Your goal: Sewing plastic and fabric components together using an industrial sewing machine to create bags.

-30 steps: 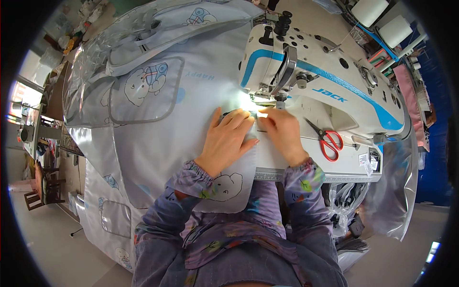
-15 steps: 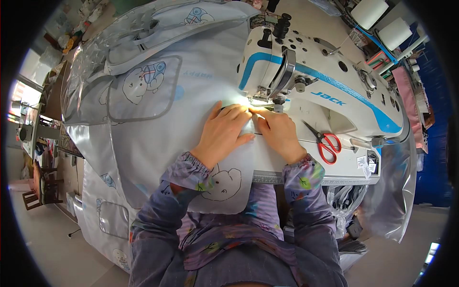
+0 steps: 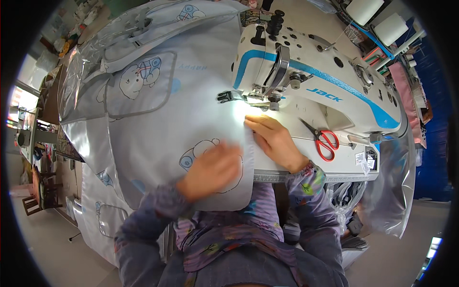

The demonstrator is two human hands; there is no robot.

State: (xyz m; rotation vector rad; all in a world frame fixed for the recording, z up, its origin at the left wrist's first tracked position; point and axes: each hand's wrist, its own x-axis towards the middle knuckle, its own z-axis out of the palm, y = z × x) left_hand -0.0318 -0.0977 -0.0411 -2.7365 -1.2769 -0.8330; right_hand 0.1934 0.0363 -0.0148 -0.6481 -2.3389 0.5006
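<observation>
Pale grey sheet fabric [image 3: 143,158] with printed cartoon bears spreads across the sewing machine bed. Its right edge lies below the lit needle area of the white and blue sewing machine [image 3: 258,67]. My right hand [image 3: 277,143] is at that edge just in front of the presser foot, its fingers closed together on the fabric. My left hand [image 3: 213,170] is over a printed bear, smeared by motion, so its fingers cannot be made out. A black plastic side-release buckle [image 3: 229,97] on a short strap lies on the fabric left of the needle.
Red-handled scissors [image 3: 326,143] lie on the machine bed right of my right hand. A ruler strip [image 3: 334,179] runs along the near edge. White thread cones [image 3: 391,29] stand at the far right. A clear-fronted pocket [image 3: 141,86] is on the fabric at left.
My left hand has left the needle area and come back toward me and left, uncovering the buckle. My right hand stays at the fabric edge, slightly nearer to me.
</observation>
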